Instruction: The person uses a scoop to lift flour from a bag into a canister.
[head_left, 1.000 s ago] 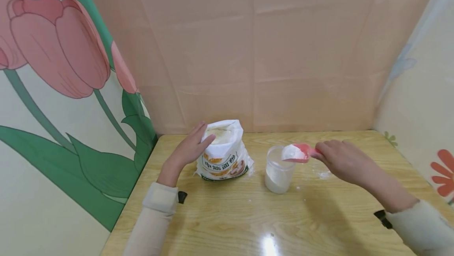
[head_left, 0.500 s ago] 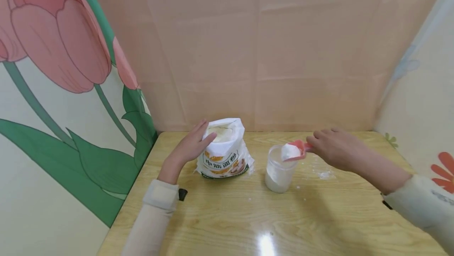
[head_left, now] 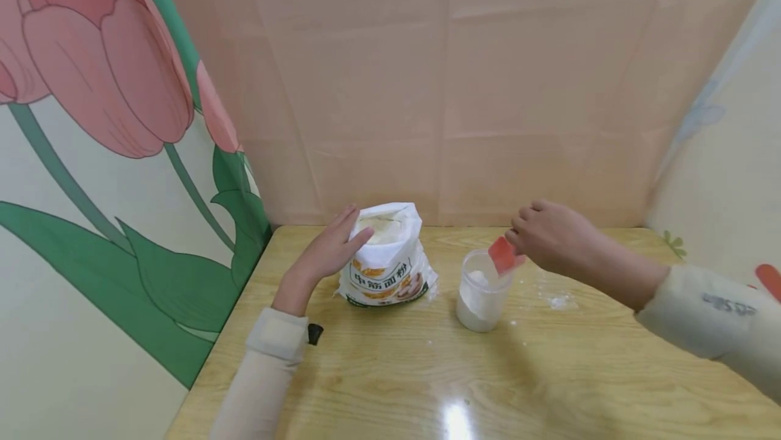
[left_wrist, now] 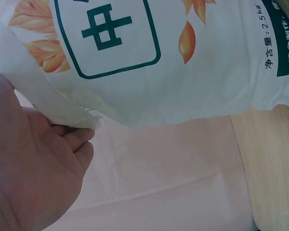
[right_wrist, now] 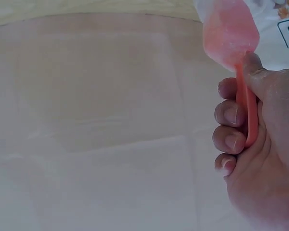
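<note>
My left hand (head_left: 325, 251) holds the upper left side of an open white flour bag (head_left: 386, 278), its thumb at the rim. In the left wrist view, the fingers (left_wrist: 79, 139) bend around the bag's edge. Pale flour shows inside the mouth. My right hand (head_left: 552, 236) grips the handle of a pink scoop (head_left: 504, 255), fingers curled around it in the right wrist view. The scoop is tipped steeply over the mouth of a clear plastic cup (head_left: 481, 311), its underside toward the head camera. White flour lies inside the cup, with a small heap near its upper part.
The wooden table (head_left: 378, 372) carries spilled flour (head_left: 558, 302) right of the cup and specks around it. A pinkish sheet (head_left: 439, 87) hangs behind the table. Flower-printed walls stand at the left and right.
My right hand has moved left and turned over, tipping the flour-filled scoop from level to steep above the cup. The flour heap in the cup is new. My left hand stays on the bag.
</note>
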Demonstrator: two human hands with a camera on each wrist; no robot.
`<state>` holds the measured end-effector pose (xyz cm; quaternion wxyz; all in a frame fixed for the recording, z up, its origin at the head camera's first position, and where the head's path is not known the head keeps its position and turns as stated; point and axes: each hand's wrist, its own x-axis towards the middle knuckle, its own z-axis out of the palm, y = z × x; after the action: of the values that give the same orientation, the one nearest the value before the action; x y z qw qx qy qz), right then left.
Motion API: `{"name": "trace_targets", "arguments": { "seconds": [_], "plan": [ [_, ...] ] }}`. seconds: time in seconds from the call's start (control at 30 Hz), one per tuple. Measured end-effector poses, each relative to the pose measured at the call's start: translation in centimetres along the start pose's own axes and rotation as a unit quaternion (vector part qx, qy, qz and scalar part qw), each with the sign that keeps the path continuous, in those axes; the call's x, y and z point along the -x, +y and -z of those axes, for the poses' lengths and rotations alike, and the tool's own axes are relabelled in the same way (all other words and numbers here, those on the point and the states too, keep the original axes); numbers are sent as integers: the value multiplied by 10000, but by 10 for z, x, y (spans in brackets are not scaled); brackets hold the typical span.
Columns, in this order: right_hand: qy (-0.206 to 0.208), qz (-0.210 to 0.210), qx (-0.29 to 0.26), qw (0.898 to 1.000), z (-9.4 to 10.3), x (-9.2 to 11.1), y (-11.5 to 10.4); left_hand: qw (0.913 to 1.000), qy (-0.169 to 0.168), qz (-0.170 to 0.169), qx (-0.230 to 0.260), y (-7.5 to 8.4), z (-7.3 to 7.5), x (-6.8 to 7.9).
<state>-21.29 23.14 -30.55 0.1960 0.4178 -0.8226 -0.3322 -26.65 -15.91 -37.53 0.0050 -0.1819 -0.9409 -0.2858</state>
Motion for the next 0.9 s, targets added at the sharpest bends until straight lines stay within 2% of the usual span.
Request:
{"name": "trace_targets", "arguments": {
  "seconds": [0.2,0.5,0.67,0.9],
  "plan": [
    [-58,-35,51,10000,8,-1,3,10000,-26,-22,32,2,0,0],
    [-12,-53,-145,9999,9,2,7,10000,-13,-12,49,3,0,1],
    [-97,-137,-454,9988,9,2,8,10000,1,-1,47,2,-1,1],
    [23,-335,-851,9958,16,0,14,10000,-1,-29,79,5,1,3]
  ]
}}
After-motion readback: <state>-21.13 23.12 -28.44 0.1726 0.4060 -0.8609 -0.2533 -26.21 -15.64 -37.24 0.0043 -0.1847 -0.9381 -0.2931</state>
